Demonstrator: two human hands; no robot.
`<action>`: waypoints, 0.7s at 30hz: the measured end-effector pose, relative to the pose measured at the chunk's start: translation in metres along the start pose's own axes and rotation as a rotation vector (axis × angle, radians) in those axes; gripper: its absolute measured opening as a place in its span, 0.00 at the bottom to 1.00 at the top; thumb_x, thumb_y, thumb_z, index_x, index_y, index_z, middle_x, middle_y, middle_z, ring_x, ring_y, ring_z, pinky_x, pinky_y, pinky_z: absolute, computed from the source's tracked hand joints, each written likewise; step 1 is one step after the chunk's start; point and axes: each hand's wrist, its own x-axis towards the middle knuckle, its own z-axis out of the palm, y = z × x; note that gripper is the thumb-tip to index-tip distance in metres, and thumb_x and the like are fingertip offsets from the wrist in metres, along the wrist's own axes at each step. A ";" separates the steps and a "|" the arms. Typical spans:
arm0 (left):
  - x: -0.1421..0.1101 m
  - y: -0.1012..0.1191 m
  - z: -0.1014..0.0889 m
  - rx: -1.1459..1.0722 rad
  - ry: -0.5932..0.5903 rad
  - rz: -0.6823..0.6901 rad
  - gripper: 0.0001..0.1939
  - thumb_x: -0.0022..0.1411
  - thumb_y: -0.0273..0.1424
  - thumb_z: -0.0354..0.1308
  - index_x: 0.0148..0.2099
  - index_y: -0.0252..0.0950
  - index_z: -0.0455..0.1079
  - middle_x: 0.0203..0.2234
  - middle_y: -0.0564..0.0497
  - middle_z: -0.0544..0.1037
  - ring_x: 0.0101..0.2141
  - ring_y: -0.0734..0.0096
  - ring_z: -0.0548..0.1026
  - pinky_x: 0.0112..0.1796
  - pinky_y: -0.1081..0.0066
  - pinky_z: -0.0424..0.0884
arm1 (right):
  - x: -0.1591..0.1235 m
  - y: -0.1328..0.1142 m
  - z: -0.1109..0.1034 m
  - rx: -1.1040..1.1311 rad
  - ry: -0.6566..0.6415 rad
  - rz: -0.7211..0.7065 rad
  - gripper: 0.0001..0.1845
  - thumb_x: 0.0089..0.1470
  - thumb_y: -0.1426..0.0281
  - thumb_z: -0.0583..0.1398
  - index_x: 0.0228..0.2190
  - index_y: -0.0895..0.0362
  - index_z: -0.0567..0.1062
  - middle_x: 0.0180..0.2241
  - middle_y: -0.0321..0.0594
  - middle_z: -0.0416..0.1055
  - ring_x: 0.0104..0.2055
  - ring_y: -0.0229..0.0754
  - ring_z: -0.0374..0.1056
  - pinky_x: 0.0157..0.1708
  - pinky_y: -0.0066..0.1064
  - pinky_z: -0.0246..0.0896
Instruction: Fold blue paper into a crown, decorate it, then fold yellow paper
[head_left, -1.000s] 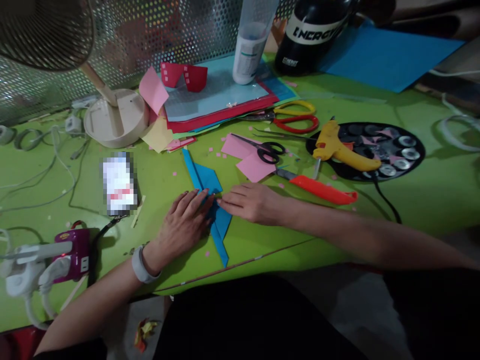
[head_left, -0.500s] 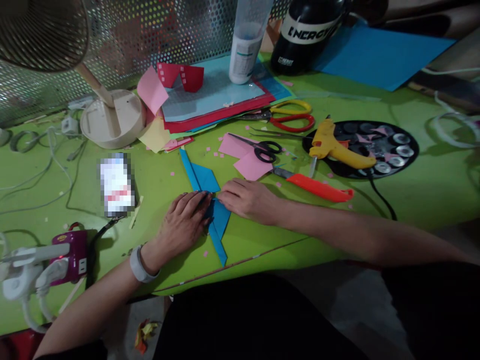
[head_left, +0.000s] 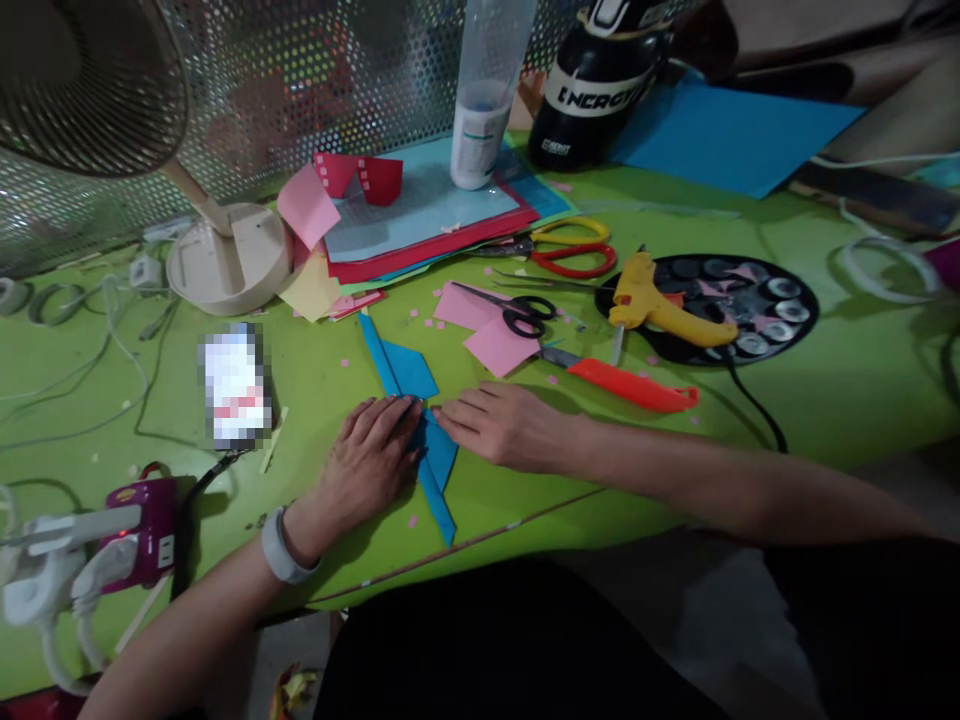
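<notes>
A folded blue paper (head_left: 411, 369) lies near the table's front edge, with a long narrow strip along its left side and angled flaps on the right. My left hand (head_left: 373, 450), with a grey band at the wrist, holds the paper down at its middle; the fingers cover part of it. From the right, my right hand (head_left: 501, 425) has its fingers pressed together at the paper's middle edge, by the gap between the flaps. What lies under its fingertips is hidden. Small black-handled scissors (head_left: 529, 315) rest on pink paper pieces (head_left: 501, 345) beyond that hand.
An orange-handled knife (head_left: 634, 385), a yellow glue gun (head_left: 667, 305) and red-and-yellow scissors (head_left: 574, 247) lie to the right. Behind are stacked coloured sheets (head_left: 427, 215), a bottle (head_left: 478, 135) and a black jug (head_left: 592, 100). Left stand a fan (head_left: 229, 262), phone (head_left: 236, 385) and purple power strip (head_left: 154, 530).
The camera view has shifted slightly, so the whole table sits a little lower. Both hands stay at the blue paper; the right hand's fingers have shifted slightly at its edge.
</notes>
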 end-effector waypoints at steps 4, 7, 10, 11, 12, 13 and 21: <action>0.000 0.001 -0.002 0.028 0.001 0.009 0.22 0.70 0.34 0.51 0.63 0.33 0.62 0.56 0.41 0.71 0.56 0.57 0.68 0.58 0.58 0.63 | -0.001 -0.002 -0.004 0.044 -0.104 0.032 0.14 0.63 0.79 0.51 0.39 0.64 0.76 0.39 0.49 0.74 0.35 0.42 0.65 0.28 0.34 0.53; 0.000 0.001 -0.002 0.051 0.010 0.038 0.21 0.70 0.32 0.51 0.62 0.33 0.63 0.56 0.42 0.71 0.56 0.58 0.68 0.59 0.58 0.62 | -0.002 -0.003 -0.005 0.054 -0.138 0.045 0.15 0.63 0.80 0.50 0.39 0.64 0.76 0.39 0.49 0.73 0.35 0.42 0.65 0.28 0.35 0.53; 0.000 0.001 -0.001 0.052 0.026 0.051 0.19 0.70 0.32 0.51 0.61 0.33 0.64 0.56 0.42 0.71 0.56 0.58 0.68 0.58 0.58 0.62 | -0.002 -0.005 -0.005 0.051 -0.150 0.053 0.15 0.63 0.79 0.49 0.39 0.64 0.76 0.39 0.48 0.73 0.35 0.42 0.64 0.27 0.35 0.53; 0.001 0.001 -0.001 0.052 0.028 0.050 0.19 0.71 0.32 0.50 0.61 0.33 0.64 0.56 0.43 0.72 0.55 0.58 0.68 0.58 0.58 0.62 | -0.002 -0.005 -0.005 0.045 -0.147 0.058 0.15 0.63 0.79 0.50 0.39 0.64 0.76 0.38 0.48 0.73 0.35 0.42 0.64 0.27 0.35 0.53; 0.001 0.001 -0.001 0.052 0.030 0.052 0.19 0.71 0.32 0.50 0.60 0.33 0.64 0.56 0.43 0.72 0.55 0.58 0.68 0.58 0.58 0.62 | -0.002 -0.006 -0.005 0.038 -0.141 0.060 0.15 0.63 0.79 0.50 0.39 0.64 0.76 0.38 0.48 0.73 0.35 0.42 0.65 0.27 0.35 0.54; 0.001 0.001 -0.001 0.054 0.030 0.053 0.19 0.71 0.32 0.50 0.60 0.32 0.65 0.55 0.43 0.72 0.55 0.58 0.68 0.57 0.58 0.63 | -0.002 -0.007 -0.005 0.031 -0.137 0.061 0.15 0.63 0.80 0.50 0.38 0.64 0.76 0.37 0.48 0.73 0.35 0.43 0.65 0.27 0.35 0.54; 0.003 0.000 -0.003 0.041 0.008 0.056 0.19 0.72 0.32 0.47 0.60 0.31 0.64 0.53 0.42 0.74 0.53 0.59 0.70 0.55 0.58 0.66 | -0.002 -0.012 -0.005 -0.015 -0.130 0.081 0.14 0.61 0.80 0.51 0.35 0.64 0.77 0.39 0.50 0.74 0.35 0.44 0.66 0.27 0.35 0.55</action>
